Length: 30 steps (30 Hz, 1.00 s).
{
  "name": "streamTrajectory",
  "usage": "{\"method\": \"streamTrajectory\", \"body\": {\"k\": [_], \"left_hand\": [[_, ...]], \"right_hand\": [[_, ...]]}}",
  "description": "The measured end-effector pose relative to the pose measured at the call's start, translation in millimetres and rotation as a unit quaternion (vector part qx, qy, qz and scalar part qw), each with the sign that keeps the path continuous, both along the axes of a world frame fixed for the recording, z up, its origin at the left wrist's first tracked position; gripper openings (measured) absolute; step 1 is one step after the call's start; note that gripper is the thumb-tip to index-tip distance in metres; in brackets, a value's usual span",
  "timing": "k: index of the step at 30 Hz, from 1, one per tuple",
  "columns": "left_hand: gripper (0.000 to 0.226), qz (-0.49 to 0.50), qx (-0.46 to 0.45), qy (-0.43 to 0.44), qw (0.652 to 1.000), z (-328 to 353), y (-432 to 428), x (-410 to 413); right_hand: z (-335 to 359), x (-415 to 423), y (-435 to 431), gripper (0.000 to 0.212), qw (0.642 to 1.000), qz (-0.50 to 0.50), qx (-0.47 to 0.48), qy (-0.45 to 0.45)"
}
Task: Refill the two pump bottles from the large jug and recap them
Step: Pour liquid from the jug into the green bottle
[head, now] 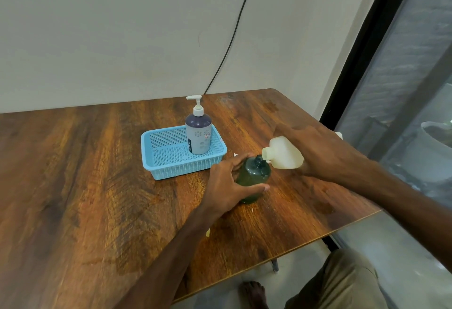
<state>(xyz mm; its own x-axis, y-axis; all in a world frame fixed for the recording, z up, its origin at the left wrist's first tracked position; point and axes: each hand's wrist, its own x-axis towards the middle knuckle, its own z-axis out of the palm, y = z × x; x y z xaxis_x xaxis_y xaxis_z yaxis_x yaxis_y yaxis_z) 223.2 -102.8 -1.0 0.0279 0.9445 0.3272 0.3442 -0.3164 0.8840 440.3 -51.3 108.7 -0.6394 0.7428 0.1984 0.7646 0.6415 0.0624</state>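
So, the green pump bottle [253, 181] stands on the desk [85, 186] near its right edge. Its pump is off and the neck is open. My left hand [227, 186] is wrapped round its body, thumb on the near side and fingers curled round the far side. The large jug [283, 153], whitish plastic, is tipped over on its side with the spout right up against that open neck. I honestly can't tell if anything's flowing. My right hand [315, 152] holds the jug from above, fingers spread over its body. Just behind and to the left sits a light blue basket [171, 159], and the other pump bottle [198, 135], purplish with a white pump screwed on, stands upright in its right end. A black cable [234, 30] runs down the wall behind the desk.
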Motion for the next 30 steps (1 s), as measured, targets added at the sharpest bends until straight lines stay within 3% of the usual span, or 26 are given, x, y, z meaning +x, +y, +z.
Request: {"method": "streamTrajectory", "body": {"k": [4, 8, 14, 20, 30], "left_hand": [[0.083, -0.002, -0.001, -0.006, 1.0, -0.4, 0.0, -0.4], [0.068, -0.001, -0.009, -0.002, 1.0, 3.0, -0.9, -2.6], [0.071, 0.005, -0.015, 0.005, 1.0, 3.9, -1.5, -7.3], [0.073, 0.018, -0.021, -0.001, 1.0, 3.9, -3.3, -8.9], [0.077, 0.04, -0.021, 0.007, 0.999, 5.2, -8.7, -6.1]], "right_hand": [[-4.5, 8.9, 5.7, 0.069, 0.999, 0.012, -0.025, 0.019], [-9.3, 19.9, 3.7, 0.077, 0.996, 0.001, -0.068, 0.058], [-3.8, 22.9, -8.5, 0.075, 0.99, -0.058, -0.055, 0.112], [-42.1, 28.7, -5.3, 0.084, 0.91, -0.147, -0.164, 0.352], [-82.0, 48.1, -4.4, 0.085, 0.835, -0.197, -0.172, 0.484]]}}
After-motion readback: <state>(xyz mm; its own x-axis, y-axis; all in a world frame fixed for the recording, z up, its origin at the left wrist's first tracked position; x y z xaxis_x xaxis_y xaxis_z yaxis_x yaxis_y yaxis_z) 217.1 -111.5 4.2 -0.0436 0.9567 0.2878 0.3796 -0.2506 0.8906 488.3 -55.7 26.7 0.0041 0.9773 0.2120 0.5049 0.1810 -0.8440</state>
